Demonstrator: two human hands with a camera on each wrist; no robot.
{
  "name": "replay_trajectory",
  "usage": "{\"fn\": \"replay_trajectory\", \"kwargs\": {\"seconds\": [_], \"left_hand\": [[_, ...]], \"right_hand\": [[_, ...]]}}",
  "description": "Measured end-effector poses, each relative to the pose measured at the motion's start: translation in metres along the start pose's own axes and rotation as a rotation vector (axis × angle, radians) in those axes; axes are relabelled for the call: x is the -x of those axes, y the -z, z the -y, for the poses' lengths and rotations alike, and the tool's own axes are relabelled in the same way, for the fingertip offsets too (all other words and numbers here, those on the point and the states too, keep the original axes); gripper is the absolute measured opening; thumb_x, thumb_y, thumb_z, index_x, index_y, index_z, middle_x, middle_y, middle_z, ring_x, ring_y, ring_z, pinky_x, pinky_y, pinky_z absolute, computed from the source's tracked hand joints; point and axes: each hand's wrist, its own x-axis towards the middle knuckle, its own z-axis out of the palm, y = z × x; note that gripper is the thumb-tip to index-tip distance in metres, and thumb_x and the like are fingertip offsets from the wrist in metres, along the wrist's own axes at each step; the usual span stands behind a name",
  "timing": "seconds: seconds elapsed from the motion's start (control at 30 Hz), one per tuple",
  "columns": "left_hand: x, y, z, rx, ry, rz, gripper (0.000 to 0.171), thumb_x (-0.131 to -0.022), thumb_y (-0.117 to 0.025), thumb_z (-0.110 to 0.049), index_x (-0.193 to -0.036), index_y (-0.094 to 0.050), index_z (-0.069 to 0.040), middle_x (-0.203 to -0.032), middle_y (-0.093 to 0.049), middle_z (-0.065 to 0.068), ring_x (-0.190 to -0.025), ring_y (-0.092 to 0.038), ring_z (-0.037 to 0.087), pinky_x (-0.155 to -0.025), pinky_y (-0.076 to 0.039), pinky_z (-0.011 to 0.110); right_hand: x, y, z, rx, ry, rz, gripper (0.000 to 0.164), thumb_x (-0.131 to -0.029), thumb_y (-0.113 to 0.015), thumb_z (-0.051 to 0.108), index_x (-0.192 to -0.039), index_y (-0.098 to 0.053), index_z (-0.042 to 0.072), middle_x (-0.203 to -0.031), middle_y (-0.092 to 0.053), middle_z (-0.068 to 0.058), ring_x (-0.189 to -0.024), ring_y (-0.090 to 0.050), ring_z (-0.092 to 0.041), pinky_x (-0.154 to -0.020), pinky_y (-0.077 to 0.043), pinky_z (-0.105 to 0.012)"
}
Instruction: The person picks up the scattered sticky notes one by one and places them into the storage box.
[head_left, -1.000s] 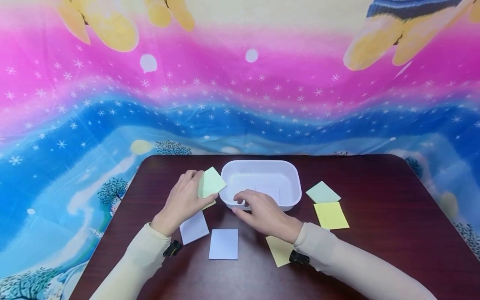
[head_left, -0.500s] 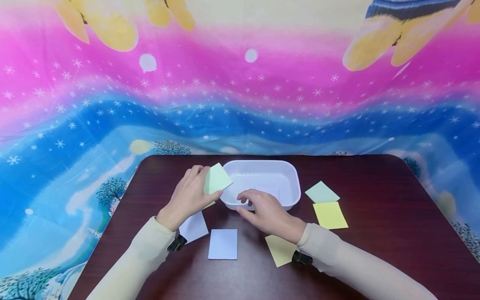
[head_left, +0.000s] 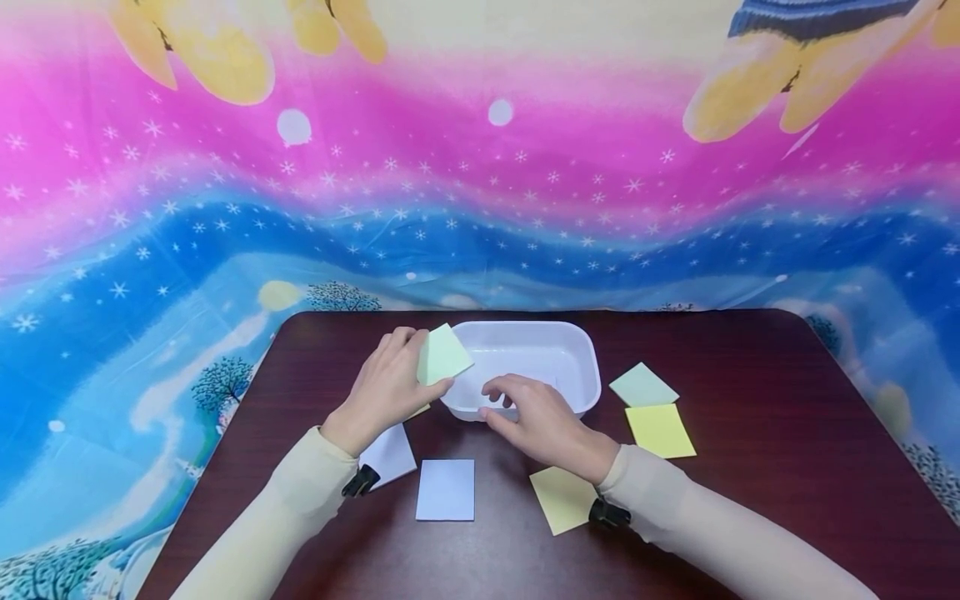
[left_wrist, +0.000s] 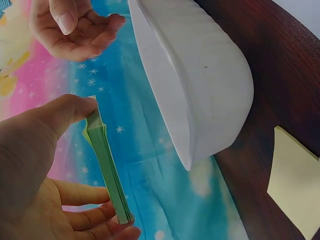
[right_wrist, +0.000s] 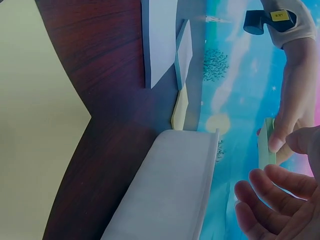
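Note:
My left hand (head_left: 382,387) holds a light green sticky note pad (head_left: 444,357) between thumb and fingers, raised over the left end of a white plastic tub (head_left: 588,392). In the left wrist view the green pad (left_wrist: 108,170) shows edge-on, its sheets stacked thick, apart from the tub (left_wrist: 215,85). My right hand (head_left: 543,425) hovers at the tub's front rim with fingers loosely bent and nothing between them. The right wrist view shows that hand (right_wrist: 280,205) near the green pad (right_wrist: 266,145), with a gap between them. A faint squarish outline shows on the tub's floor.
Before the tub lie two pale lilac pads (head_left: 446,490) and a pale yellow pad (head_left: 561,500), partly under the right wrist. A yellow corner (head_left: 420,411) peeks from behind the left hand. To the right, a pale green pad (head_left: 643,387) adjoins a bright yellow one (head_left: 660,432).
My left hand has carried the green pad rightward and slightly up, from beside the tub to over its left end. My right hand has shifted slightly right.

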Motion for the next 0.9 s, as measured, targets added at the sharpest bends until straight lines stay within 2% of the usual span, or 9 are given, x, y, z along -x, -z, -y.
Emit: {"fn": "replay_trajectory", "kwargs": {"seconds": [0.4,0.9], "left_hand": [[-0.008,-0.009,-0.006,0.011,-0.031,0.000,0.075,-0.073,-0.068,-0.052,-0.125,-0.055,0.001,-0.115,-0.054,0.014,-0.098,-0.048,0.024,-0.075,-0.047,0.038],[-0.016,-0.016,-0.012,0.030,-0.030,0.057,0.076,-0.073,-0.068,-0.051,-0.127,-0.054,0.001,-0.116,-0.052,0.012,-0.098,-0.046,0.022,-0.075,-0.049,0.037]], "right_hand": [[0.004,0.005,-0.012,0.029,-0.019,-0.018,0.030,-0.087,-0.061,0.034,-0.106,-0.067,0.012,-0.099,-0.068,0.001,-0.082,-0.062,-0.014,-0.069,-0.049,-0.030],[0.006,0.007,-0.018,0.033,-0.019,-0.027,0.031,-0.087,-0.061,0.033,-0.108,-0.067,0.012,-0.099,-0.067,0.002,-0.081,-0.061,-0.012,-0.068,-0.049,-0.028]]}}
